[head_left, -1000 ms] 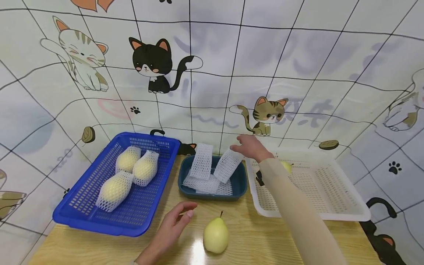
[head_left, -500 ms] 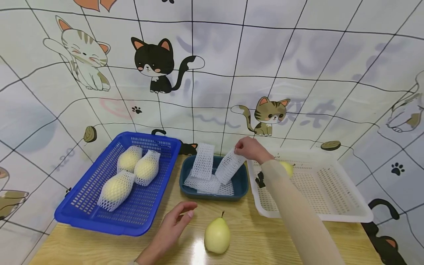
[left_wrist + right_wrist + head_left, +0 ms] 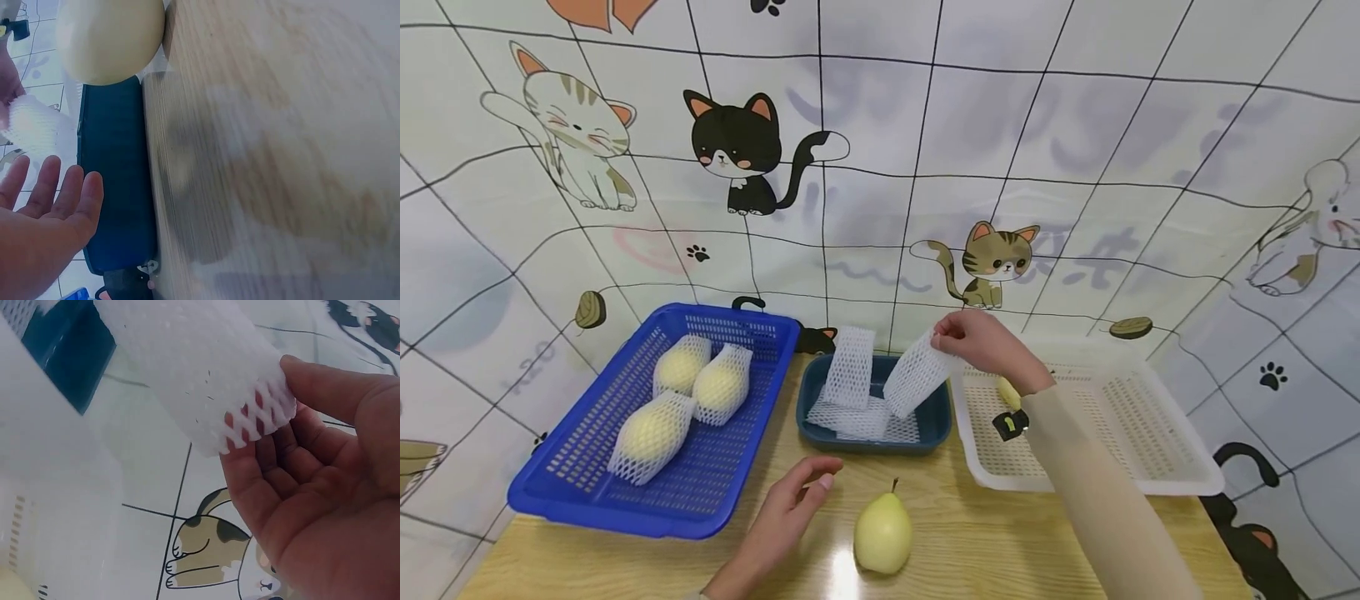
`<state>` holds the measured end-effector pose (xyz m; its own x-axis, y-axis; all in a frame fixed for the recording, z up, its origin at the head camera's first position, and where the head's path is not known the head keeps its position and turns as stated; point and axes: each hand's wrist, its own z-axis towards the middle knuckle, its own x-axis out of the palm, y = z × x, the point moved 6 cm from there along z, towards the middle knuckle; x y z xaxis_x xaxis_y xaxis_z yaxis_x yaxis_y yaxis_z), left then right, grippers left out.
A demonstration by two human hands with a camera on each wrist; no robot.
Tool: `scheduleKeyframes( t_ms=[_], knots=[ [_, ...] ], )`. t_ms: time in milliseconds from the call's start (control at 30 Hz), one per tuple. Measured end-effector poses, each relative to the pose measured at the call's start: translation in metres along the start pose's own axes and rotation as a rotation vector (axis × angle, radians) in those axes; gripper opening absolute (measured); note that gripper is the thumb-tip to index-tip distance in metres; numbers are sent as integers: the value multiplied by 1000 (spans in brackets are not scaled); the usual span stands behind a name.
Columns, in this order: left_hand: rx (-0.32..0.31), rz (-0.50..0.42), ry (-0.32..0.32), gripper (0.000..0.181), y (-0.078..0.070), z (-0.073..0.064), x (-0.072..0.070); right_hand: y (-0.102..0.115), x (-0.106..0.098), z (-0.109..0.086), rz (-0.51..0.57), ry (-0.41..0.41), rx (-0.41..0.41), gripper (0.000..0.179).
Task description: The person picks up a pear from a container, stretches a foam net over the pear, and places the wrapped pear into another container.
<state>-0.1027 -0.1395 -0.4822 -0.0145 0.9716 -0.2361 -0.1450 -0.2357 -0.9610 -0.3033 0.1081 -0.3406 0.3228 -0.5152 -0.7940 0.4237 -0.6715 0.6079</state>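
"Foam net (image 3: 917,378) — where?"
"Tilted over the teal basin (image 3: 874,447), upper end pinched by fingers of the right hand (image 3: 987,342) — the left hand (image 3: 788,510), fingers relaxed, is near the pear (image 3: 883,533)."

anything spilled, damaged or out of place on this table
Nothing stands out as spilled or damaged. One white net sleeve pokes up past the back rim of the teal bin, and a bare pear stands on the table, but neither looks really odd.
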Motion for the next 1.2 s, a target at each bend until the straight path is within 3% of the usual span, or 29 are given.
scheduleKeyframes(
  t_ms=[200,333,567,633,833,1000,1200],
  knots=[
    [46,-59,34,26,-6,2,7,3,-1,-32,181,2,8,18],
    [121,-93,9,31,-13,5,8,4,5,-49,276,17,21,20],
    [450,-71,-102,56,-36,11,11,5,12,-76,407,23,25,20],
    [507,-59,-121,61,-42,13,14,5,14,-83,450,23,25,20],
    [508,-115,-79,65,-50,20,26,0,24,-96,566,44,32,22],
    [568,-186,-28,63,-57,21,34,-5,31,-103,607,63,12,24],
    [603,-161,-53,47,-63,20,40,-11,42,-106,649,78,12,23]
  ],
)
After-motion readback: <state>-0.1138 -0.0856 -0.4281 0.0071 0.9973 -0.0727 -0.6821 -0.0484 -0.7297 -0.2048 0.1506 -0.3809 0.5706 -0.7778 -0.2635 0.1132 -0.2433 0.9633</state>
